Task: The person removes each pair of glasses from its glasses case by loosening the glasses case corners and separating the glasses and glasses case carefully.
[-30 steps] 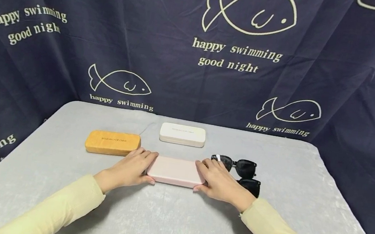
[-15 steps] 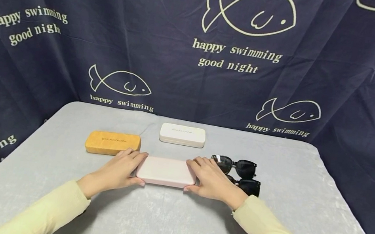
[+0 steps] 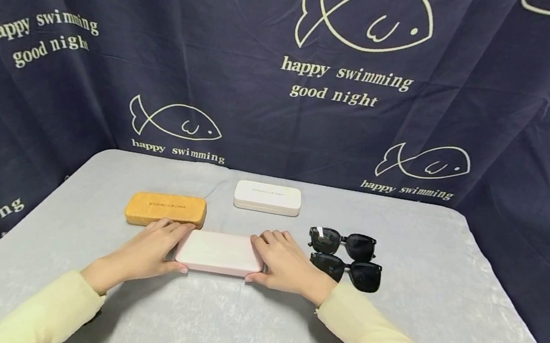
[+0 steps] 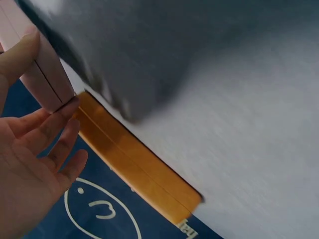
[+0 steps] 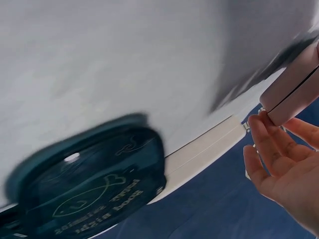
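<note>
A pale pink glasses case (image 3: 220,253), its lid closed, is gripped at both ends. My left hand (image 3: 144,250) pinches its left end, thumb on the near side and fingers at the far side. At the opposite end my right hand (image 3: 288,264) holds it the same way. In the left wrist view the thumb presses the pink case (image 4: 47,74) along its seam, with the orange glasses case (image 4: 134,154) just beyond the fingers. The right wrist view shows fingertips under the corner of the pink case (image 5: 294,89).
Behind the left hand lies an orange case (image 3: 166,209). A white glasses case (image 3: 267,198) sits at the back middle. Two pairs of black sunglasses (image 3: 360,247) (image 3: 366,276) lie right of the right hand on the grey cloth-covered table (image 3: 445,312).
Both hands have carried the pink case to the left and slightly nearer. The front pair of sunglasses, partly hidden before behind the right hand, now shows fully.
</note>
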Demonstrator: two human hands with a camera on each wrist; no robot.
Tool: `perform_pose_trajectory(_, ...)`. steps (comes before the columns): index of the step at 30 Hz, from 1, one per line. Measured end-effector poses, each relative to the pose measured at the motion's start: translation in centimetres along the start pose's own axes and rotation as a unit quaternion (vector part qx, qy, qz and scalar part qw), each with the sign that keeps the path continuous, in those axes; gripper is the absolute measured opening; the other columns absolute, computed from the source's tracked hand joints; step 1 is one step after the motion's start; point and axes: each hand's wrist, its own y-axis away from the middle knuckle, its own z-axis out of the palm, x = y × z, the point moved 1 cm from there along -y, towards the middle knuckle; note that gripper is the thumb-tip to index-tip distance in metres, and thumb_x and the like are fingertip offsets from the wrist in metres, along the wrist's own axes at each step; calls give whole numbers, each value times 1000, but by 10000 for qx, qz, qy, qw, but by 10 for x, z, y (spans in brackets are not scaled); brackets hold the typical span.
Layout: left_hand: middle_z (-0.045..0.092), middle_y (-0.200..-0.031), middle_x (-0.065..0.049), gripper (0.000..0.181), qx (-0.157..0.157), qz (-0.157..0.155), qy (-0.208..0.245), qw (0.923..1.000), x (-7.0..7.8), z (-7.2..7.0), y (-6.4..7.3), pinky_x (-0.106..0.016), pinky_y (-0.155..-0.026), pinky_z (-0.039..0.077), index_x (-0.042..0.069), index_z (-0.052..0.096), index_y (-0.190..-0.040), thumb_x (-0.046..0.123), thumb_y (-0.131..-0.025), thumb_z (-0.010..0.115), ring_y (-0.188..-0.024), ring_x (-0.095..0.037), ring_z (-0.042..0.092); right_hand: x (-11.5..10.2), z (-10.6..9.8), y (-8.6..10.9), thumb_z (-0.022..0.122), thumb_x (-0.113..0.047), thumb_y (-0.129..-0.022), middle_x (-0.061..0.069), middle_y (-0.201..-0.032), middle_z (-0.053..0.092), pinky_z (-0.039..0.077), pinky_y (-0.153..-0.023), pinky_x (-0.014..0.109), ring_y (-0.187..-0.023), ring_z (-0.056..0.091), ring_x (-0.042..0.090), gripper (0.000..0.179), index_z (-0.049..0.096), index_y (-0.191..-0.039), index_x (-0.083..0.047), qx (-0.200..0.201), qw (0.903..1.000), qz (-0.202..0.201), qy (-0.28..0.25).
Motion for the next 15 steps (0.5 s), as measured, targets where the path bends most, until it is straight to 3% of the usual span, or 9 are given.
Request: perform_pose_trajectory(15,60,-118,-11,80,-324,-135,-163,9993,-29,-16,22,-49,-87,41,-1,51,-124,43,-63,79,-105,-30,51,-32,4,-31,57,-63,-77,2,-101,56,39,-78,31,-89,51,18,71,51,-122,-8,-181,9986,-198,459)
